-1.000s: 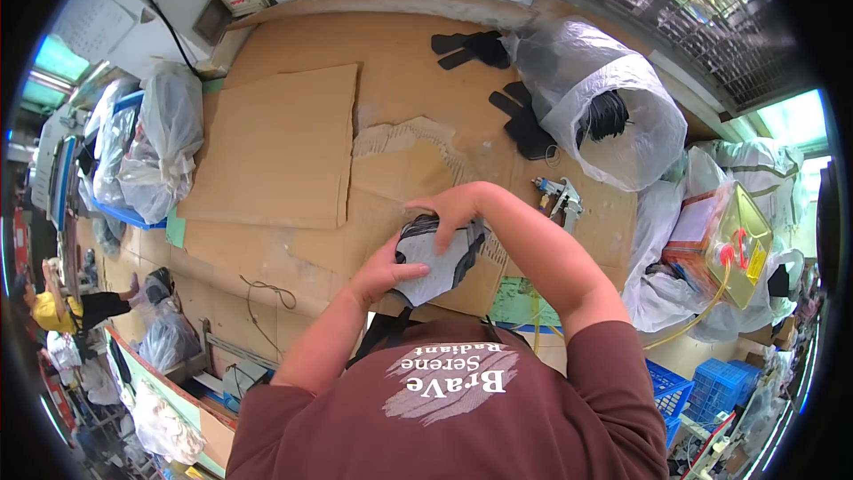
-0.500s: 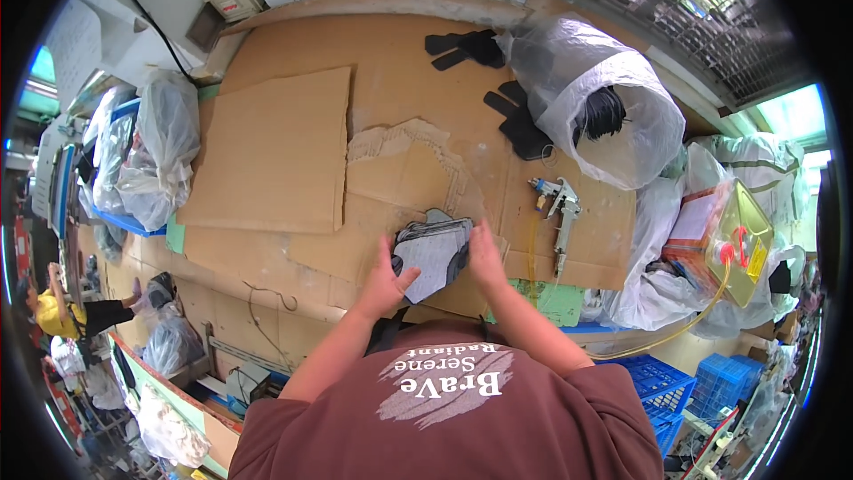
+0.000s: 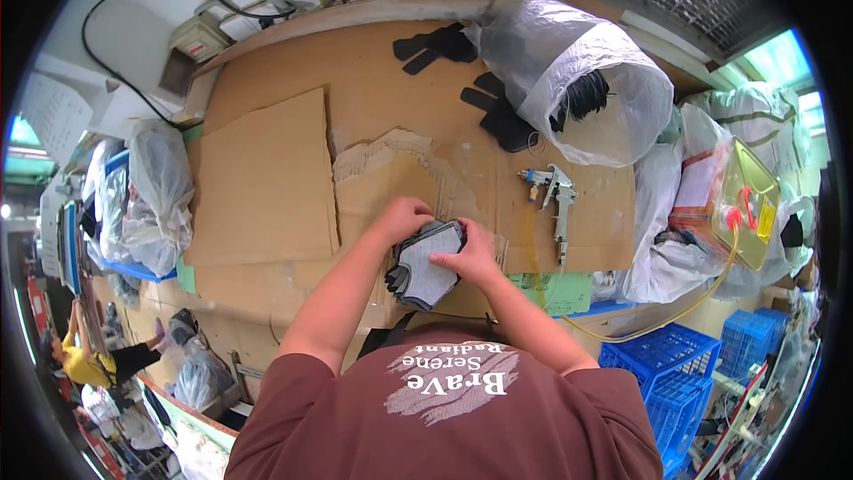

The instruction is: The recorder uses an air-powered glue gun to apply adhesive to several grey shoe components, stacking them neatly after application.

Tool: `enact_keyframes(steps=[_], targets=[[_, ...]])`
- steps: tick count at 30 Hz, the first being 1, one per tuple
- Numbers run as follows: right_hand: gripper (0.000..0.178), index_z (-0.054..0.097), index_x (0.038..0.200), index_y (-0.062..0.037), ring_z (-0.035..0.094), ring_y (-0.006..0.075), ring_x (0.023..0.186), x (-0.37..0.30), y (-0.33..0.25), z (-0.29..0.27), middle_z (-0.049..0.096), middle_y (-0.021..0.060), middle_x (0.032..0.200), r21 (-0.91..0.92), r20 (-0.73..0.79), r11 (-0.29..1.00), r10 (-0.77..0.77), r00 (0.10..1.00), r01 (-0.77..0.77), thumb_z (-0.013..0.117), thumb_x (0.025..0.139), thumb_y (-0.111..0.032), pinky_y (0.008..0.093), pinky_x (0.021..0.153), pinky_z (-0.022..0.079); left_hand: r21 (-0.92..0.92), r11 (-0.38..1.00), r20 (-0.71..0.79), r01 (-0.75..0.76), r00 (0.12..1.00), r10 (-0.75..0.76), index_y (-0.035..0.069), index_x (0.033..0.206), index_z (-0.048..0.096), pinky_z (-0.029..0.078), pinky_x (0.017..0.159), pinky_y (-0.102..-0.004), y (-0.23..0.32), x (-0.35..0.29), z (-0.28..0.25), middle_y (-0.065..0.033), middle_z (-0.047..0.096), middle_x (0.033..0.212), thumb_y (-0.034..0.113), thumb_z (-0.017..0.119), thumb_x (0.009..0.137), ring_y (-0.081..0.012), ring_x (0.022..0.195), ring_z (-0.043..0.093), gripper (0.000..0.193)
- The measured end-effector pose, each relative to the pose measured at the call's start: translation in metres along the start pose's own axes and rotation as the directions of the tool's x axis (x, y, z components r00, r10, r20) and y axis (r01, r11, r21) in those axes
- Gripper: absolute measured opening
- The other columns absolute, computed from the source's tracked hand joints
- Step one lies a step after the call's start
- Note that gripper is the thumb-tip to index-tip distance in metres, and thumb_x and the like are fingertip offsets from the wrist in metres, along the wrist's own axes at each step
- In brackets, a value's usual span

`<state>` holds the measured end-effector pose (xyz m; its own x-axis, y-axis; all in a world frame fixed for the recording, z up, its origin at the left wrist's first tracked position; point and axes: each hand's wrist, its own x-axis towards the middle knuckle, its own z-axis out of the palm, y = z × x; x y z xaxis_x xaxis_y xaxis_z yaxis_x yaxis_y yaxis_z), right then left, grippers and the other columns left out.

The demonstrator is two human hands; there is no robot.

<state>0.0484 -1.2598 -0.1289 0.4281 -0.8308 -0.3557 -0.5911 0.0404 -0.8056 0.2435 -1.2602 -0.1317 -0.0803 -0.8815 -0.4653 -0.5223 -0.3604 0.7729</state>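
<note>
A small stack of grey-faced, black-edged cut pieces point(image 3: 425, 268) lies close in front of my body, over the cardboard tabletop. My right hand point(image 3: 473, 256) grips its right side, thumb across the top face and fingers bent round the far right corner. At the far left edge of the stack, my left hand point(image 3: 407, 220) has its fingers curled and closed on the rim; the fingertips are partly hidden. Along the lower left side of the stack, several dark edges fan out.
A torn cardboard patch point(image 3: 400, 160) and a large cardboard sheet point(image 3: 262, 182) cover the table. Toward the right lie a spray gun point(image 3: 558, 204) with a yellow hose, black cut pieces point(image 3: 506, 120) and a clear plastic bag point(image 3: 613, 116). Beyond are a metal can point(image 3: 751, 204) and blue crates point(image 3: 666, 373).
My left hand has gone from the stack's left side to its far edge. The right thumb now lies on top, and the stack has turned slightly. The whole view has shifted a little.
</note>
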Motion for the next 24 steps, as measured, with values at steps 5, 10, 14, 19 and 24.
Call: enact_keyframes(steps=[5, 10, 14, 19, 24], targets=[[0.093, 0.037, 0.120, 0.0014, 0.048, 0.0319, 0.104, 0.001, -0.002, 0.003, 0.047, 0.0214, 0.115, 0.085, 0.086, 0.995, 0.048, 0.995, -0.056, 0.082, 0.050, -0.038, 0.0368, 0.092, 0.038, 0.037, 0.999, -0.128, 0.021, 0.992, -0.016, -0.003, 0.086, 0.058, 0.045, 0.072, -0.0339, -0.015, 0.001, 0.016, -0.0167, 0.060, 0.086, 0.015, 0.054, 0.079, -0.0258, 0.080, 0.058, 0.019], [0.088, 0.037, 0.117, 0.0014, 0.046, 0.0304, 0.106, -0.006, -0.002, 0.011, 0.047, 0.0208, 0.111, 0.243, 0.100, 0.969, 0.014, 0.995, -0.038, 0.082, 0.050, -0.031, 0.0364, 0.092, 0.037, -0.160, 0.985, -0.522, -0.066, 0.852, -0.028, -0.002, 0.085, 0.054, 0.044, 0.070, -0.0342, -0.046, -0.007, 0.033, -0.0162, 0.057, 0.078, 0.016, 0.049, 0.085, -0.0266, 0.075, 0.055, 0.018], [0.085, 0.037, 0.117, 0.0006, 0.046, 0.0296, 0.106, -0.012, -0.001, 0.010, 0.047, 0.0194, 0.111, 0.320, 0.094, 0.938, 0.110, 0.989, -0.135, 0.082, 0.050, -0.028, 0.0351, 0.092, 0.037, -0.147, 0.988, -0.741, -0.046, 0.666, -0.079, 0.000, 0.092, 0.049, 0.043, 0.069, -0.0352, -0.022, -0.014, 0.010, -0.0156, 0.055, 0.079, 0.017, 0.045, 0.089, -0.0278, 0.074, 0.054, 0.018], [0.083, 0.034, 0.123, 0.0011, 0.042, 0.0291, 0.110, -0.024, 0.003, 0.027, 0.044, 0.0190, 0.116, 0.238, -0.119, 0.971, -0.008, 0.993, 0.036, 0.077, 0.060, -0.033, 0.0366, 0.097, 0.032, -0.444, 0.832, -0.787, -0.333, 0.589, -0.185, 0.002, 0.093, 0.049, 0.043, 0.062, -0.0271, 0.018, -0.045, -0.039, -0.0050, 0.053, 0.077, 0.013, 0.043, 0.091, -0.0119, 0.069, 0.051, 0.013], [0.061, 0.032, 0.126, 0.0012, 0.041, 0.0281, 0.111, -0.037, 0.026, 0.045, 0.043, 0.0185, 0.118, 0.418, -0.252, 0.904, 0.017, 0.968, 0.092, 0.059, 0.080, -0.027, 0.0364, 0.098, 0.029, -0.692, 0.701, -0.445, -0.170, 0.866, -0.229, 0.001, 0.091, 0.050, 0.042, 0.060, -0.0229, 0.038, -0.104, -0.001, -0.0014, 0.051, 0.079, 0.011, 0.045, 0.091, -0.0058, 0.070, 0.049, 0.011]])
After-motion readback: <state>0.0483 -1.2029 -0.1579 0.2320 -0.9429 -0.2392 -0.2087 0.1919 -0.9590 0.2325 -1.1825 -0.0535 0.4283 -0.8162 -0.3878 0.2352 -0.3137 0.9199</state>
